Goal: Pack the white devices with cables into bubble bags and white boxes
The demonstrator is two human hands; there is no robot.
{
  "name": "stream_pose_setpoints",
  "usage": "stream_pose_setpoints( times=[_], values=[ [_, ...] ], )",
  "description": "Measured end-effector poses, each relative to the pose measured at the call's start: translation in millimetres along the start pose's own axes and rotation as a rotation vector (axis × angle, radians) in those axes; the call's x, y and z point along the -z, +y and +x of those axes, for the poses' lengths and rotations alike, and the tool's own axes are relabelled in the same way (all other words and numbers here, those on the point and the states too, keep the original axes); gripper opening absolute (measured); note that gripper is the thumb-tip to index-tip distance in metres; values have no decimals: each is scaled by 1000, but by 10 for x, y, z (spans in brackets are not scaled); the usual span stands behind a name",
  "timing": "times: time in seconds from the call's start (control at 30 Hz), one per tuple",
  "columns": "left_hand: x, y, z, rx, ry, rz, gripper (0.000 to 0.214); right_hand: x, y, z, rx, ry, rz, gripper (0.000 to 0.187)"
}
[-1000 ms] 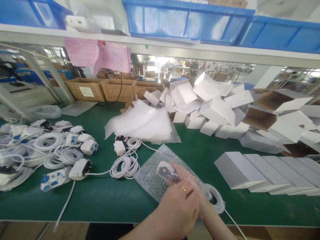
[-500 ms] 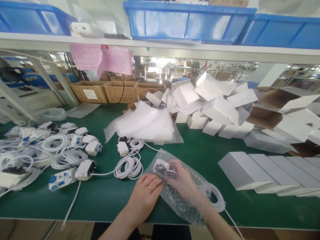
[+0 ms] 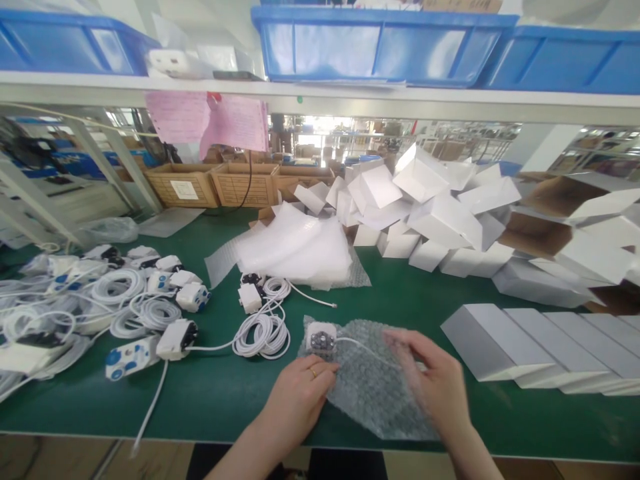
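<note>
On the green bench in front of me lies a clear bubble wrap bag [image 3: 373, 383]. A white device with a dark, round-marked face [image 3: 321, 338] shows at its upper left end, and a white cable runs from it to the right. My left hand [image 3: 303, 393], with a ring on one finger, has its fingers closed on the bag's near left edge just below the device. At the bag's right side my right hand [image 3: 440, 377] pinches the wrap, with its fingertips partly behind the plastic. Beyond the left hand lies a coiled white cable [image 3: 260, 335].
White devices with coiled cables [image 3: 115, 287] pile up at the left. Flat bubble wrap sheets [image 3: 295, 247] lie behind the hands. White boxes [image 3: 440, 213] are heaped at the back right, with a row of closed ones [image 3: 505, 340] nearer. Blue bins [image 3: 380, 47] stand on the shelf above.
My right hand has moved from the device to the bag's right side. The cable coil beside the bag's right edge is no longer visible there. My left hand has shifted slightly right.
</note>
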State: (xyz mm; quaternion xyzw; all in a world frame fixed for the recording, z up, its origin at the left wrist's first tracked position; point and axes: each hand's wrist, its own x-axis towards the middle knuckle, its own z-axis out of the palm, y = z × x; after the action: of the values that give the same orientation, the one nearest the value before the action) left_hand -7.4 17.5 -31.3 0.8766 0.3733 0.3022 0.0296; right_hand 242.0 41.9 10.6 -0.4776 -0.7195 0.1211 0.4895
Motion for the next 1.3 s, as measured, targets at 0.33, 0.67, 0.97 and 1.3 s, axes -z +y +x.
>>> stream_pose_setpoints(
  times=[0.33, 0.67, 0.97, 1.3],
  values=[
    [24, 91, 166, 155, -99, 49, 17, -481, -355, -259, -43, -466, -20, 28],
    [237, 30, -41, 394, -38, -4, 32, -574, -57, -118, -277, -551, 214, 24],
    [323, 209, -30, 241, 255, 143, 18, -602, -126, -224, -306, -555, 291, 26],
    [44, -90, 176, 565, 18, -223, 48, -228, 56, -227, -234, -288, 49, 21]
  ],
)
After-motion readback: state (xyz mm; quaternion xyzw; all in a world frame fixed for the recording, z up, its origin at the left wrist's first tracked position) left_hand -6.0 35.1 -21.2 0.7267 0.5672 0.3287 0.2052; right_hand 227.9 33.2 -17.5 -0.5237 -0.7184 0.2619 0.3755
